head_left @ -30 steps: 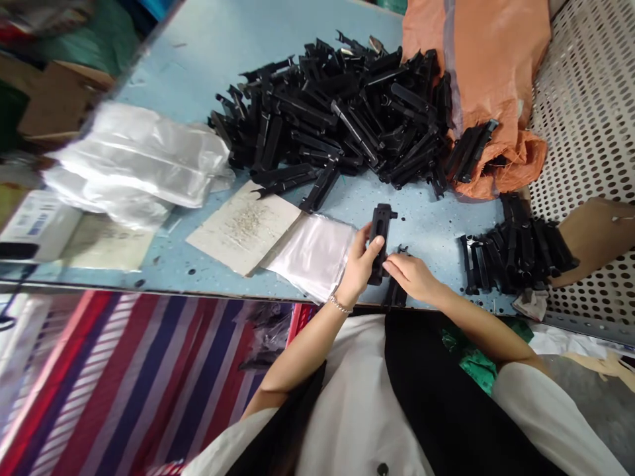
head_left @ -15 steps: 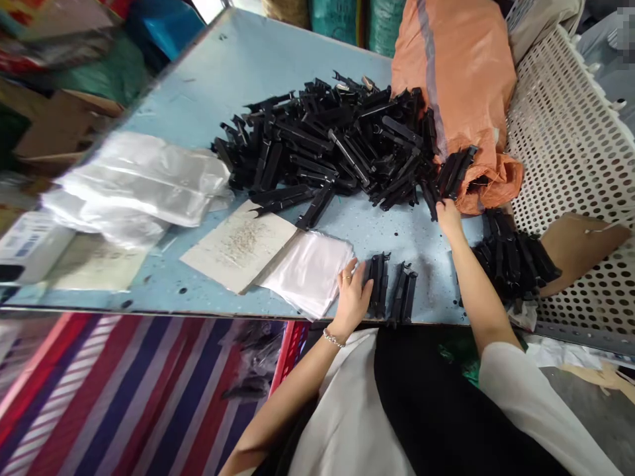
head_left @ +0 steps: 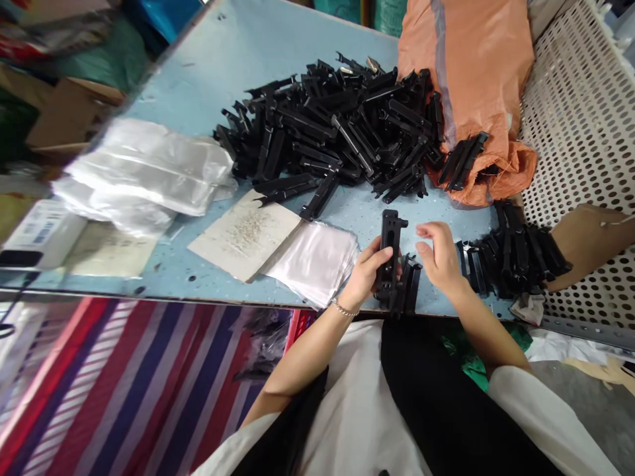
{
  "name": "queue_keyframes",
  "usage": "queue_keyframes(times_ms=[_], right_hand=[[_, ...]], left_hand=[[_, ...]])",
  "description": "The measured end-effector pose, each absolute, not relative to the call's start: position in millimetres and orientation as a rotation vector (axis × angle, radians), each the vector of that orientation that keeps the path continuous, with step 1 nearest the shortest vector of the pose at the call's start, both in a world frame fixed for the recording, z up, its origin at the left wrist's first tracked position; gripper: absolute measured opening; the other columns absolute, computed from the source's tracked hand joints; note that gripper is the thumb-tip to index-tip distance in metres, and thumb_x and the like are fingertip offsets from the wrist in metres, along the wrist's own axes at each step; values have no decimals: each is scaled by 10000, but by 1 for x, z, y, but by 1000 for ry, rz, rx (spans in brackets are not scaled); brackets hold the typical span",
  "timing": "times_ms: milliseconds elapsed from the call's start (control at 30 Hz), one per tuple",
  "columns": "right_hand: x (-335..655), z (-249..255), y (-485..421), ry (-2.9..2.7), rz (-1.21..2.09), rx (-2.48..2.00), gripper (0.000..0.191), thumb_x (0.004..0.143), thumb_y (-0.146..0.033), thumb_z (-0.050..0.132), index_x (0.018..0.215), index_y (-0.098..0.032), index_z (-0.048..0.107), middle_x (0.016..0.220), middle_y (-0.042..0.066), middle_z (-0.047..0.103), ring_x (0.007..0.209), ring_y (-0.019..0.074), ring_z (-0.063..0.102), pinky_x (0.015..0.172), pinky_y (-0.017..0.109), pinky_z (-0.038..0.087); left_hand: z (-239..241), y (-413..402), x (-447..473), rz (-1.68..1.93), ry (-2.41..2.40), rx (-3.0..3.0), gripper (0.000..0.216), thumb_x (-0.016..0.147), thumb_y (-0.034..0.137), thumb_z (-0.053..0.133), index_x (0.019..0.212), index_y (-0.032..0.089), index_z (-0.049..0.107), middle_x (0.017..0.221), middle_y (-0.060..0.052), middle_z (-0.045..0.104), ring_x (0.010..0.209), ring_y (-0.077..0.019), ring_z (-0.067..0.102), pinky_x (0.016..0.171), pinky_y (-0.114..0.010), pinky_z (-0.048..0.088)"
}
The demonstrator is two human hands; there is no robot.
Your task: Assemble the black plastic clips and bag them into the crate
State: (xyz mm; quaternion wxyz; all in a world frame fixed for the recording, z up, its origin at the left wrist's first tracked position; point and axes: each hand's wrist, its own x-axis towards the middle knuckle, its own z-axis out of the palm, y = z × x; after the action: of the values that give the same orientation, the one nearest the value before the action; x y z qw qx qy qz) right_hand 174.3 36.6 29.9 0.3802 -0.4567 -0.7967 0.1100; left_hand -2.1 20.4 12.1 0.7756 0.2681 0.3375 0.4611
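Observation:
My left hand [head_left: 366, 274] is closed around a long black plastic part [head_left: 390, 238], held tilted up over the table's front edge. Just to its right my right hand [head_left: 439, 258] is raised with thumb and fingers apart and nothing between them. Below the held part, a few like black parts [head_left: 409, 284] lie side by side on the table, partly covered by it. A stack of clear plastic bags [head_left: 317, 261] lies left of my left hand. Farther back is a big heap of the same black parts [head_left: 317, 132].
An orange woven sack [head_left: 471, 73] lies at the back right, black parts at its mouth. Another pile of black parts [head_left: 520, 251] sits beside the white perforated crate [head_left: 575, 132]. Cardboard [head_left: 243, 235] and larger plastic bags [head_left: 149, 172] lie to the left on the blue table [head_left: 198, 79].
My left hand has come off the bag stack's edge and now holds a black part. My right hand has drawn back from the heap toward me and stands open.

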Motion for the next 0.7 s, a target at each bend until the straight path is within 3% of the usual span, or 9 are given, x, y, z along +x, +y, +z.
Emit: queue_keyframes(times_ms=[133, 300, 467, 600, 700], right_hand=[[160, 18, 79, -2087, 198, -1130, 396, 1043, -569, 378, 954, -244, 587, 883, 85, 622, 854, 262, 573, 806, 438, 476], [134, 13, 69, -2014, 581, -1268, 471, 1086, -550, 254, 872, -245, 542, 780, 26, 592, 766, 199, 560, 722, 342, 438], [125, 2, 12, -2283, 249, -1007, 401, 1062, -493, 383, 844, -225, 587, 816, 66, 606, 773, 226, 513, 729, 387, 394], [129, -9, 17, -2356, 346, -1003, 360, 1077, -360, 372, 824, -224, 587, 775, 46, 580, 758, 210, 509, 725, 365, 407], [160, -5, 82, -2205, 459, -1280, 296, 1081, -360, 387, 919, -234, 601, 903, 45, 622, 895, 206, 571, 821, 347, 453]], left_hand=[[17, 8, -13, 937, 722, 521, 465, 759, 572, 717, 921, 157, 582, 782, -28, 672, 530, -120, 595, 477, -246, 464], [11, 20, -20, 1115, 869, 454, 429, 761, 532, 715, 962, 163, 628, 732, 2, 645, 567, -108, 581, 519, -231, 467], [4, 27, -24, 1178, 905, 465, 455, 849, 584, 638, 1030, 166, 636, 688, 12, 594, 573, -113, 561, 538, -231, 463], [-17, 20, -29, 1275, 1077, 650, 548, 772, 500, 792, 1174, 216, 551, 901, 3, 645, 757, -133, 635, 719, -255, 537], [-48, 11, -37, 1225, 1276, 764, 552, 823, 453, 734, 1277, 236, 508, 1032, -33, 663, 946, -194, 662, 892, -353, 554]])
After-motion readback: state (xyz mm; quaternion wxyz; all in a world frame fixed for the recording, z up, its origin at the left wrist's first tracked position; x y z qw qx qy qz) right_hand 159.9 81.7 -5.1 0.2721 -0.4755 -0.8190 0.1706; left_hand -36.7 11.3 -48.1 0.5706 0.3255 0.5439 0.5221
